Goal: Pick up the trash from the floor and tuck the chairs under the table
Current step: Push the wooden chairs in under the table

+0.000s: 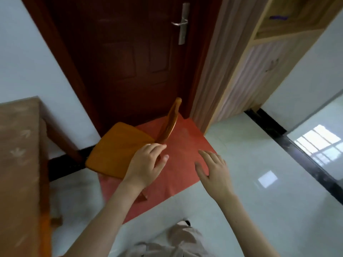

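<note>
Chair (118, 149) on the red mat (185, 145) by the door (130, 62), table (18, 145) at left; my left hand (146, 164) clasps its stiff backrest (169, 123), right hand (213, 169) spread empty — looks rigid wood, light enough to push from the backrest.

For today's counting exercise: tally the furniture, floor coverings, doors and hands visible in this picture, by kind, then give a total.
Orange wooden chair: 1
Brown-clothed table: 1
Red floor mat: 1
Dark red wooden door: 1
Bare hands, left hand and right hand: 2
Total: 6
</note>
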Available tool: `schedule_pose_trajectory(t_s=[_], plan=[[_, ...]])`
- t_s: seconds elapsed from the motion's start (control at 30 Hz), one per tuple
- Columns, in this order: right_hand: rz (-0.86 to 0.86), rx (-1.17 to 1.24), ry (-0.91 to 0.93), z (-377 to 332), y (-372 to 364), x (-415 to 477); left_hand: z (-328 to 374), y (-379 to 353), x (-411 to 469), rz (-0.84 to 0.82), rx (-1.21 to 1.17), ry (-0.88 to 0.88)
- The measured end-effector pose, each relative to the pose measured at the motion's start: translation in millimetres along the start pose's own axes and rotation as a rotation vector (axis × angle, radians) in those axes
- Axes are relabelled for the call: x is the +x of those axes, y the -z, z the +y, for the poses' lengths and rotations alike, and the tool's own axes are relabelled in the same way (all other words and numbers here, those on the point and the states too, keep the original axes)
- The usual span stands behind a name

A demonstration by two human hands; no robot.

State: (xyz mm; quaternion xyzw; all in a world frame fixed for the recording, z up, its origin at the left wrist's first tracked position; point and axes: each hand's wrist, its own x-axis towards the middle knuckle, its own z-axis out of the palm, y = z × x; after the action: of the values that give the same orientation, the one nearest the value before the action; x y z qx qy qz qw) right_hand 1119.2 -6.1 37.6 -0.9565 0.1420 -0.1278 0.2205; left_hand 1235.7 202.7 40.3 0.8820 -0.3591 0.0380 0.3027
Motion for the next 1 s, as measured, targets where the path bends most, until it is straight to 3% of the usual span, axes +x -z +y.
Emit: schedule_pose_trajectory(t_s=[0.23, 0.53, 1.0], plan=[[-0.106, 0.007, 0.27, 38, 5, 148, -3, -10, 85, 0.097, 0.099, 0.246], [-0.238, 0.061, 0.521, 42, -54, 282, -57, -43, 147, 0.15, 0.135, 0.462], [-0.578, 0.08, 1.015, 10, -103, 390, -84, -55, 164, 0.249, 0.211, 0.792]])
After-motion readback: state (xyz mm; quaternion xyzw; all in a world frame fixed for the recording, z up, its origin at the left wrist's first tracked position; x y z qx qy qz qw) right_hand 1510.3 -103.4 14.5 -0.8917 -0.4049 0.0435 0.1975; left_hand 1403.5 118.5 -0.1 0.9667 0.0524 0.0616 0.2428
